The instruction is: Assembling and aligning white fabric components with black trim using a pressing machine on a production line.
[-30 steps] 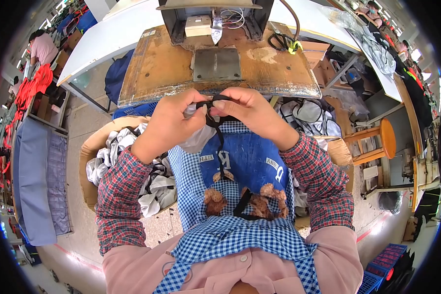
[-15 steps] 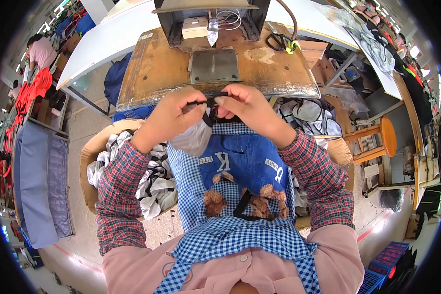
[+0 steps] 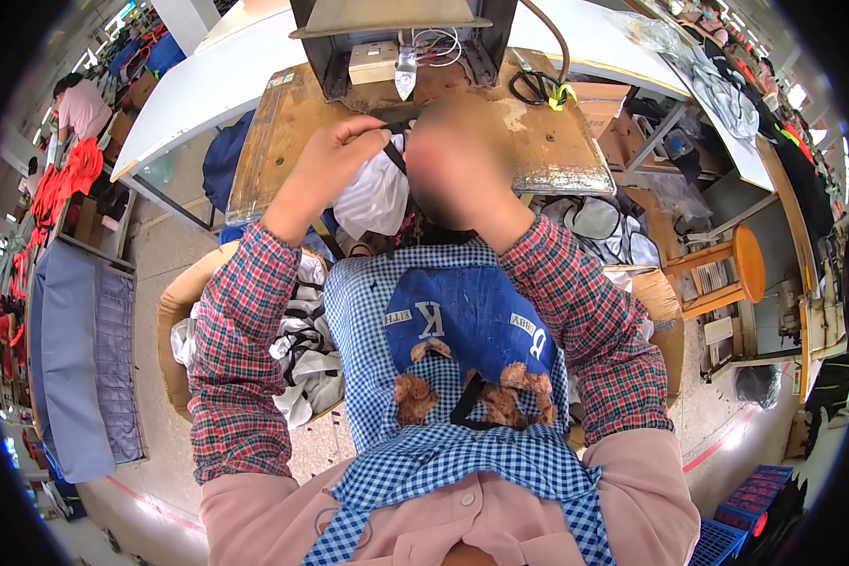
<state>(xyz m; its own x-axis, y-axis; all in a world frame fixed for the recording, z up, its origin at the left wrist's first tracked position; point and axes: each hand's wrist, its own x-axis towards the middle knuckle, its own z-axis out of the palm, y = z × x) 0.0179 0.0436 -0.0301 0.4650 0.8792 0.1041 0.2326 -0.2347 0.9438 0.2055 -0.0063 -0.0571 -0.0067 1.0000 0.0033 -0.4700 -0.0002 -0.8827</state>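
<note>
My left hand (image 3: 328,174) is raised over the near edge of the worn wooden worktop (image 3: 278,127). Its thumb and forefinger pinch the black trim of a white-grey fabric piece (image 3: 373,195), whose body hangs below the fingers. Close beside it, my right hand (image 3: 462,160) is blurred over, and its fingers cannot be made out. The black trim runs toward that hand. Just beyond both hands, a pointed metal tip (image 3: 406,74) hangs inside a dark machine housing (image 3: 323,47).
Black-handled scissors (image 3: 536,87) with a yellow tie lie on the worktop's right. Cardboard boxes (image 3: 174,302) of white and black fabric flank my lap. A wooden stool (image 3: 747,262) stands to the right. White tables (image 3: 193,94) extend behind. A person (image 3: 83,106) works at far left.
Both hands have moved up and away from me, over the worktop, taking the fabric piece along. My right hand now covers most of the metal plate.
</note>
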